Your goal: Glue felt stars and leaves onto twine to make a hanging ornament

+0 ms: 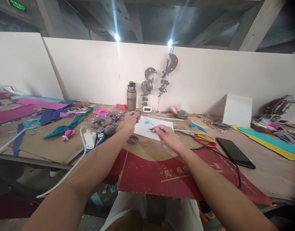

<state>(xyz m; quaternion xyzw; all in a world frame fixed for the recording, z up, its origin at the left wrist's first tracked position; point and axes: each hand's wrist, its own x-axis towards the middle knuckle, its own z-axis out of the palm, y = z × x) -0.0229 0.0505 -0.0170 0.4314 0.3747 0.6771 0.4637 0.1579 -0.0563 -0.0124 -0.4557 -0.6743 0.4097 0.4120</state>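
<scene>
My left hand (133,119) is closed in a pinch above the left edge of a white board (165,123). From its fingertips a thin thread (147,121) slants down to my right hand (166,134), whose fingers are also pinched together. A small dark pointed piece (151,129) sticks out at the right fingertips; its kind is too small to make out. On the board lies a small teal cutout (147,122). A coil of grey yarn (132,139) rests below my left hand. Red-and-yellow-handled scissors (204,139) lie right of my right hand.
A bottle (131,98) and small white digital clock (147,109) stand by the wall, where grey moon-shaped hangings (170,64) hang. At left are a white plug (90,139), grey yarn and coloured strips. A black phone (235,153) lies right, beside a dark cable (230,160).
</scene>
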